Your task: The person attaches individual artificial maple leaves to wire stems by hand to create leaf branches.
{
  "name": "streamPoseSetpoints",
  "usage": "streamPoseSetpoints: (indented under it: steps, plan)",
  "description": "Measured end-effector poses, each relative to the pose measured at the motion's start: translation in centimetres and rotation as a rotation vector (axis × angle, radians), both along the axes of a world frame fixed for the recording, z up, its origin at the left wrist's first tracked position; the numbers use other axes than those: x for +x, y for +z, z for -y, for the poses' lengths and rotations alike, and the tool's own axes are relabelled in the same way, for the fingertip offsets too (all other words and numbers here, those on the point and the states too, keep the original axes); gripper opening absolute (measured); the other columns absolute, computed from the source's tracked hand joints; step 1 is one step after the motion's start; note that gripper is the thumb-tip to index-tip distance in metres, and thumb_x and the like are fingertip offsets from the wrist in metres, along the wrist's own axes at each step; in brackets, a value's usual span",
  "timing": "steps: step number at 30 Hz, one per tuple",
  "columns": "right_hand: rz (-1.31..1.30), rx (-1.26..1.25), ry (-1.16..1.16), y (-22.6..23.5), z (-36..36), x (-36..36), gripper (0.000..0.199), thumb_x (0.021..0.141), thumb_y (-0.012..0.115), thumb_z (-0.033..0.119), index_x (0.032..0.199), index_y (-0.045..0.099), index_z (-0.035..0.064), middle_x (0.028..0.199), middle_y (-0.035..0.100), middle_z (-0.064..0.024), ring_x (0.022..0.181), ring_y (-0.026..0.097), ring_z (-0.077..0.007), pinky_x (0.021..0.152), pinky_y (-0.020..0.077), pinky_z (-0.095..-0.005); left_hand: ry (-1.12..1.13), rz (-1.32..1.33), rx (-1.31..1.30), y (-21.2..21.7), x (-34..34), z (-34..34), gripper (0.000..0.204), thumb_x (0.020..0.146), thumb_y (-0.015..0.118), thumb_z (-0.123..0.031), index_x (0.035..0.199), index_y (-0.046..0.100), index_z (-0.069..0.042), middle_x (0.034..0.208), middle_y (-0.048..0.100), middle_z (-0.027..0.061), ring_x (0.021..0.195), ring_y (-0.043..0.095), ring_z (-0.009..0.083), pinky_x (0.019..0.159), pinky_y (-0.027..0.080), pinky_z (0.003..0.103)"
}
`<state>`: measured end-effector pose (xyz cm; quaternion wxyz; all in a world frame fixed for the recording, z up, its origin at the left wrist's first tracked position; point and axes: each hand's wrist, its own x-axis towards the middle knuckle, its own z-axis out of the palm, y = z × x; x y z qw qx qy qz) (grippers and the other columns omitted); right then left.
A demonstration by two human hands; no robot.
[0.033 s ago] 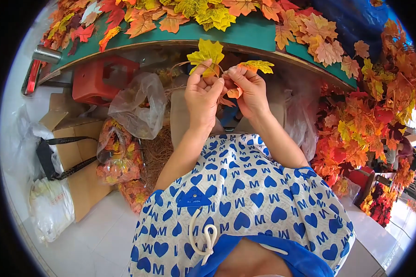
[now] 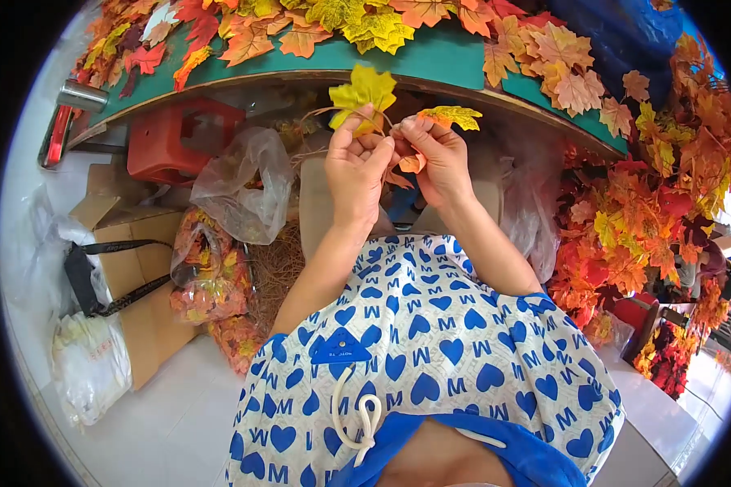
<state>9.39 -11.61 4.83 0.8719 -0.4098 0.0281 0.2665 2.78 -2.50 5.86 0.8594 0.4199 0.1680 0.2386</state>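
Note:
Both my hands are raised just in front of the table edge, close together. My left hand [image 2: 356,166] has its fingers closed at the base of a yellow artificial maple leaf [image 2: 364,89], which stands up above the fingertips. My right hand [image 2: 440,158] pinches a thin brown stem [image 2: 388,122] that curves between the two hands. Beside its knuckles a yellow-orange leaf [image 2: 456,118] sticks out to the right, and an orange leaf [image 2: 413,164] hangs below its thumb. More brown stem trails left of my left hand. Where the leaf meets the stem is hidden by the fingers.
Orange, red and yellow leaves [image 2: 300,36] cover much of the green tabletop [image 2: 439,61]. A red plastic stool [image 2: 158,142], clear bags [image 2: 248,187] and a cardboard box [image 2: 150,300] stand at left. Thick leaf garlands [image 2: 625,219] hang at right. A metal-and-red tool [image 2: 81,96] juts out far left.
The yellow leaf at my left fingertips has shifted and tilted slightly. Both hands hold almost the same place.

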Motion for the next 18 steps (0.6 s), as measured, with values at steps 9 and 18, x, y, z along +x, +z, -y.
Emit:
streamPoseSetpoints:
  steps: [9, 18]
  plan:
    - [-0.001, 0.005, -0.008, 0.03, 0.23, 0.08, 0.017, 0.079, 0.067, -0.002, 0.094, 0.058, -0.0018, 0.087, 0.063, -0.0092, 0.076, 0.064, -0.0165, 0.068, 0.0539, -0.0275, -0.018, -0.034, -0.024, -0.22, 0.15, 0.19, 0.047, 0.08, 0.058, 0.01, 0.125, 0.046, 0.0, 0.077, 0.058, 0.0045, 0.066, 0.06, 0.0094, 0.063, 0.052, 0.02]
    - [0.017, 0.019, -0.019, -0.52, 0.2, 0.25, 0.017, 0.079, 0.066, -0.003, 0.093, 0.056, -0.0011, 0.086, 0.062, -0.0078, 0.076, 0.063, -0.0159, 0.067, 0.0536, -0.0264, -0.043, -0.037, -0.035, -0.73, 0.33, 0.23, 0.047, 0.081, 0.059, 0.008, 0.125, 0.048, -0.003, 0.08, 0.06, 0.0043, 0.065, 0.059, 0.0098, 0.063, 0.053, 0.023]
